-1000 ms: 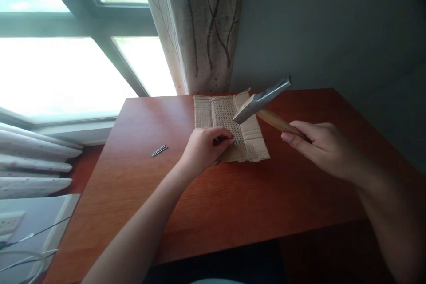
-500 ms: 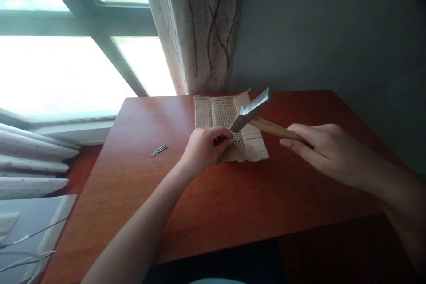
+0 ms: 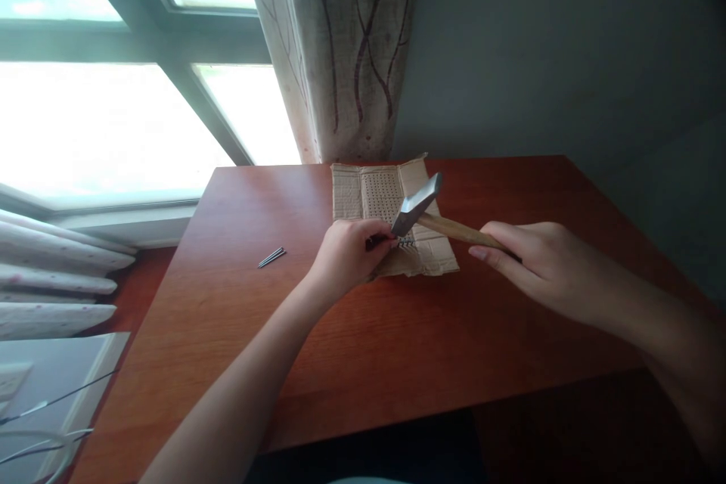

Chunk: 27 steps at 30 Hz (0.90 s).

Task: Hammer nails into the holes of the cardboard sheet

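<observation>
My right hand [image 3: 527, 253] is wrapped around the wooden handle of a hammer [image 3: 417, 204]. The hammer's metal head is low, right at the fingertips of my left hand [image 3: 352, 246]. Thumb and forefinger of that left hand are pinched together on what looks like a nail, mostly hidden by the fingers and the hammer head. Beneath lies a flattened piece of cardboard [image 3: 347, 193] with a perforated panel [image 3: 381, 193] in its middle. A short row of dark nails [image 3: 406, 243] shows just right of my left fingertips.
Several loose nails [image 3: 272, 257] lie together on the reddish wooden table [image 3: 352, 363], left of my left hand. A patterned curtain [image 3: 345, 53] hangs behind the table's far edge, beside a window [image 3: 79, 128]. Cables [image 3: 62, 393] run at the lower left.
The hammer head has come down and slightly left toward my left fingertips, and my right hand has shifted left with it. My left hand stays nearly in place.
</observation>
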Each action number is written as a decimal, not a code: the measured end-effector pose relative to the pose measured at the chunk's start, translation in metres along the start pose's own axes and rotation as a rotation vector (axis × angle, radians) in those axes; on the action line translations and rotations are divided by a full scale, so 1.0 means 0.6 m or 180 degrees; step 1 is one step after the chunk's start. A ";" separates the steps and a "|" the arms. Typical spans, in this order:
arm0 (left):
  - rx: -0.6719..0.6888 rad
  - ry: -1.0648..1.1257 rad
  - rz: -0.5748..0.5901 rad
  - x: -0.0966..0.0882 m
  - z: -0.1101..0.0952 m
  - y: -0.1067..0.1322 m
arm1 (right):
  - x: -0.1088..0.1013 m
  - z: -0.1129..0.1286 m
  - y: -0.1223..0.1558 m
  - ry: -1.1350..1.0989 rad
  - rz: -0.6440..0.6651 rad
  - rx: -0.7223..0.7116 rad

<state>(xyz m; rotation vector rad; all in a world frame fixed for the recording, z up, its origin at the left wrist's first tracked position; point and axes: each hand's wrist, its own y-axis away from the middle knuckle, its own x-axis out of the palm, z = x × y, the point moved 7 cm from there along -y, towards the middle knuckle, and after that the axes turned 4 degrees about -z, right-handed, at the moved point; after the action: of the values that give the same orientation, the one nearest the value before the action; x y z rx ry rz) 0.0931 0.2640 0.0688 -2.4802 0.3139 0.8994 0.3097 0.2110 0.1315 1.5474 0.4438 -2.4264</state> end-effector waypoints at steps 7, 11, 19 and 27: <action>0.0006 0.0029 -0.0015 0.000 -0.001 -0.001 | -0.003 0.005 0.005 0.0180 -0.0092 -0.0068; -0.0053 -0.0057 0.0081 0.003 0.000 -0.001 | 0.005 0.006 0.006 0.0273 0.0218 0.0100; -0.0105 -0.0064 0.0113 0.005 0.002 -0.001 | 0.011 0.001 0.006 0.0203 0.0370 0.0253; -0.0141 -0.0083 0.0219 0.006 0.004 -0.002 | 0.018 -0.003 0.007 0.0157 0.0403 0.0331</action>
<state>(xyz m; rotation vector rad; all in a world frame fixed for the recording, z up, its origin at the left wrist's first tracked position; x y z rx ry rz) 0.0950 0.2664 0.0651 -2.5095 0.3762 0.9756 0.3083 0.2075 0.1206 1.6276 0.2238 -2.3533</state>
